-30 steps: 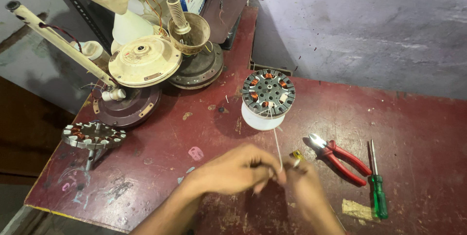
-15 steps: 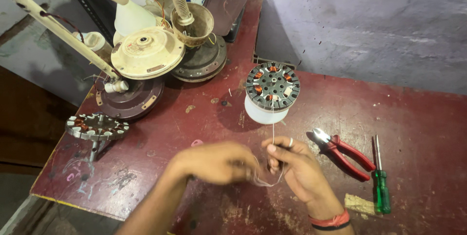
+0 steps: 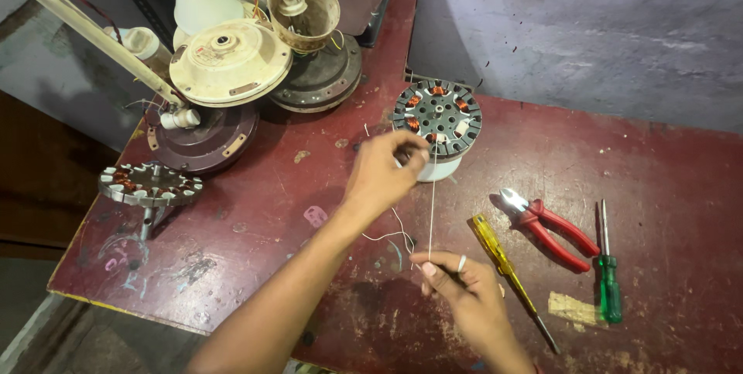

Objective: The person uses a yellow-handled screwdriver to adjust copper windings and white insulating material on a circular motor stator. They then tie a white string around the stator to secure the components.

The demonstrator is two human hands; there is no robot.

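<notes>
A round fan stator (image 3: 438, 114) with copper windings rests on a white spool near the middle of the red table (image 3: 665, 157). My left hand (image 3: 383, 174) reaches up to the stator's near edge, fingers pinched on a thin white thread (image 3: 432, 204). The thread runs taut down to my right hand (image 3: 460, 285), which pinches its lower end near the table's front. A loose loop of the thread hangs between the hands. A yellow-handled screwdriver (image 3: 503, 265) lies just right of my right hand.
Red-handled pliers (image 3: 549, 227) and a green screwdriver (image 3: 608, 269) lie at the right. Another stator (image 3: 149, 185) sits at the left edge. Fan motor housings (image 3: 232, 60) and a cream rod (image 3: 85, 29) crowd the back left. A grey wall rises behind.
My hands were close together at the front; the left hand has risen to the stator and the right has dropped back, pulling the thread taut. The camera has shifted closer.
</notes>
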